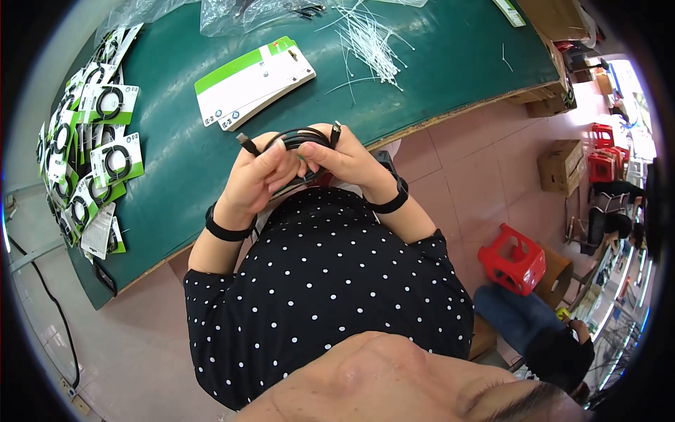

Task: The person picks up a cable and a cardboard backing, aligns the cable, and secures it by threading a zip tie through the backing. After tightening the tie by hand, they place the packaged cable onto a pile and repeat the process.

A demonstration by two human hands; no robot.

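Observation:
Between my two hands, just off the table's front edge, is a coiled black cable with a plug sticking out at each side. My left hand grips the coil's left part, its thumb pressed on the loops. On the other side my right hand is closed on the coil, thumb on top. The fingers partly hide the lower loops. Beyond my hands lie a few flat white and green packaging cards, overlapping. Farther back is a loose heap of white cable ties.
The green table carries a pile of carded black cables at its left end. Clear plastic bags lie along the far edge. A red stool and a seated person are behind to the right; a cardboard box stands farther off.

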